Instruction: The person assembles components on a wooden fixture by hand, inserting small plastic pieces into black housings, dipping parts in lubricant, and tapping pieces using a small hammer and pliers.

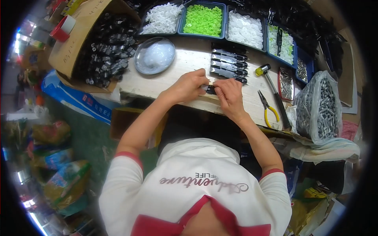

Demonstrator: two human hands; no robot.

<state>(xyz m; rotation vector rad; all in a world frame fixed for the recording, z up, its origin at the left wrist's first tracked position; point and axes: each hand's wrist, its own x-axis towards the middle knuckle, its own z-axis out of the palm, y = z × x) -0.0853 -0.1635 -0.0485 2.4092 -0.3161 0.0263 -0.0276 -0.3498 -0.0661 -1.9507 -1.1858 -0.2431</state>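
At the bench's front edge, my left hand [190, 85] is closed, its fingertips pinching one end of a small black part [211, 90]. My right hand [230, 93] grips the same part from the other side, thumb and fingers closed on it. Something pale shows at the left fingertips, too small to name. Just behind my hands lie several black parts with silvery flat faces [228, 65], set side by side in a stack-like row. A round metal dish [137, 64] holding a whitish, translucent substance stands behind my left hand.
An open cardboard box [65, 51] spills black pieces at left. Blue trays along the back hold white pieces [161, 19], green pieces [202, 20] and more white ones. At right lie a hammer [274, 84], yellow-handled pliers [269, 109] and a plastic bag of metal pieces [321, 108].
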